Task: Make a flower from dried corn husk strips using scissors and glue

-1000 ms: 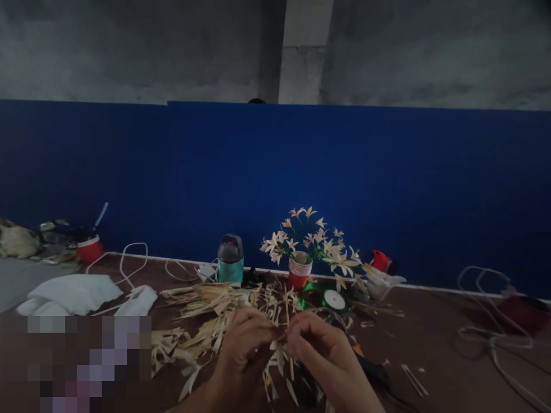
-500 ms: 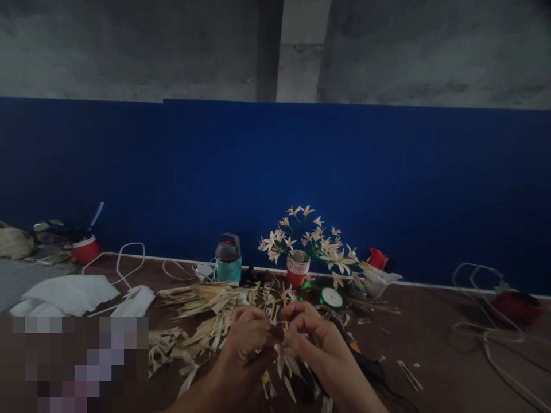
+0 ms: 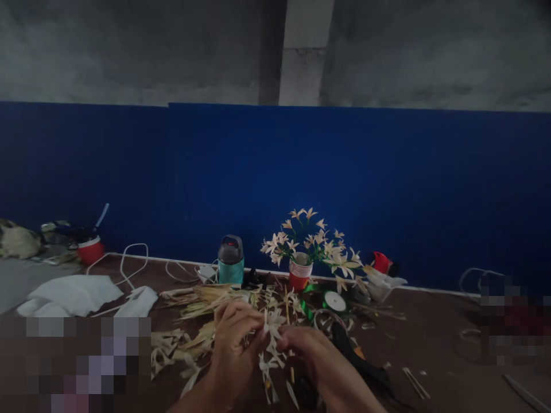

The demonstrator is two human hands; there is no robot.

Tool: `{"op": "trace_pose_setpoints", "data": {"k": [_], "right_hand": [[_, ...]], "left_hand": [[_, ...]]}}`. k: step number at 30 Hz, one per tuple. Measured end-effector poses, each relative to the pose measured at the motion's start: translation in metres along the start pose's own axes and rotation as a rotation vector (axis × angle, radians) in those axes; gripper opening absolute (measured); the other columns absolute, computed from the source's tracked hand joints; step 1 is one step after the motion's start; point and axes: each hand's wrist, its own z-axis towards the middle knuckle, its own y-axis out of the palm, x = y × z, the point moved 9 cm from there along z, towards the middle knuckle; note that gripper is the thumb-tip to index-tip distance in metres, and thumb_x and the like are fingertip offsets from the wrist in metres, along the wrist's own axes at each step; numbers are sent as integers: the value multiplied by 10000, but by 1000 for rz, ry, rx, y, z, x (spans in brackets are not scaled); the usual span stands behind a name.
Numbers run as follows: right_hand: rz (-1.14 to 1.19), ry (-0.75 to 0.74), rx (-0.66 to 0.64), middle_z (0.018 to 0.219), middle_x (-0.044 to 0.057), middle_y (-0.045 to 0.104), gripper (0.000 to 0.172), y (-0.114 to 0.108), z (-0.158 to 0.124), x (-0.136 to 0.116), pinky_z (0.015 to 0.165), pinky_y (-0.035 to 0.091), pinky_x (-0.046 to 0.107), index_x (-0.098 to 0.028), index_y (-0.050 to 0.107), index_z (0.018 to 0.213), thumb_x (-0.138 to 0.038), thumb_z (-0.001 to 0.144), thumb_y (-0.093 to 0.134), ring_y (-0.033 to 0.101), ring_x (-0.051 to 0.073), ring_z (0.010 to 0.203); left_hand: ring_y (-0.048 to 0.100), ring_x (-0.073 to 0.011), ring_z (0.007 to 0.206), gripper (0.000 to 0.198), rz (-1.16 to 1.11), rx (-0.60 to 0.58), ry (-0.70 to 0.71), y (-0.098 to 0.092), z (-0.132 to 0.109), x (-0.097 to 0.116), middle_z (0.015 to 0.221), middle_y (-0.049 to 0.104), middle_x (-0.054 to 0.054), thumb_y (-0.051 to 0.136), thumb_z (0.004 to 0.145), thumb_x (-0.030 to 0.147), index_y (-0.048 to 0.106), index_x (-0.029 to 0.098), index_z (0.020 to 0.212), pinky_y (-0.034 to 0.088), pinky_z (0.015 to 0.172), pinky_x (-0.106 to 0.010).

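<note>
My left hand (image 3: pixel 235 335) is closed, with thumb and fingertips pinching the edge of a pale flower (image 3: pixel 274 324) that looks made of dried husk. Its petals spread upright between my two hands. To the right, my right hand (image 3: pixel 312 347) has curled fingers, its fingertips beside the flower's lower petals. A thin tan stick (image 3: pixel 287 308) shows above and below those fingers and seems held in them; the grip itself is hidden. Loose pale petals (image 3: pixel 267 370) lie beneath my hands. Dried husk strips (image 3: pixel 206 301) are heaped left of and beyond my left hand.
Finished-looking flowers (image 3: pixel 318 244) stand in a red-and-white cup (image 3: pixel 300 274). Near it lie a green ribbon spool (image 3: pixel 334 301) and a black tool with a cord (image 3: pixel 365 361). A teal bottle (image 3: pixel 231 268), white cloth (image 3: pixel 71 295) and blue partition (image 3: pixel 275 172) are farther off.
My hands have turned and the left has shifted slightly leftward, so the pale flower now shows between them. The thin stick has come into sight by my right fingers.
</note>
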Motion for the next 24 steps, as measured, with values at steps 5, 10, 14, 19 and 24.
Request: {"op": "trace_pose_setpoints", "data": {"k": [5, 10, 14, 19, 24], "right_hand": [[56, -49, -104, 493, -42, 491, 270, 20, 13, 17, 530, 360, 213, -160, 563, 497, -328, 519, 774, 425, 85, 495], [-35, -215, -92, 603, -18, 537, 294, 16, 16, 2, 580, 365, 216, -151, 588, 590, -372, 524, 772, 456, 108, 593], [-32, -244, -19, 639, -25, 553, 260, 6, 6, -15, 602, 365, 210, -176, 587, 673, -369, 583, 737, 469, 116, 627], [26, -106, 14, 599, -23, 552, 197, 1, 9, -4, 566, 367, 205, -176, 585, 601, -325, 590, 713, 472, 114, 586], [34, -182, 79, 855, 40, 637, 273, -13, 9, -17, 680, 426, 269, -197, 673, 820, -430, 690, 617, 557, 184, 782]], "left_hand": [[555, -197, 744, 153, -62, -32, -42, 5, -4, 0, 699, 669, -29, 548, 794, 272, 662, 209, 712, 388, 749, -353], [554, -202, 761, 201, -174, -106, -176, 15, -6, -15, 713, 661, -41, 540, 792, 311, 675, 205, 688, 411, 731, -338], [548, -206, 753, 214, -224, -89, -213, 16, -6, -19, 698, 654, -46, 576, 769, 362, 679, 203, 668, 412, 726, -332], [547, -180, 719, 185, -353, -117, -264, 22, -7, -22, 693, 618, -45, 566, 777, 269, 650, 181, 637, 421, 683, -290], [532, -150, 676, 181, -464, -289, -305, 39, -8, -24, 635, 568, -19, 581, 761, 228, 639, 178, 597, 402, 650, -256]]}}
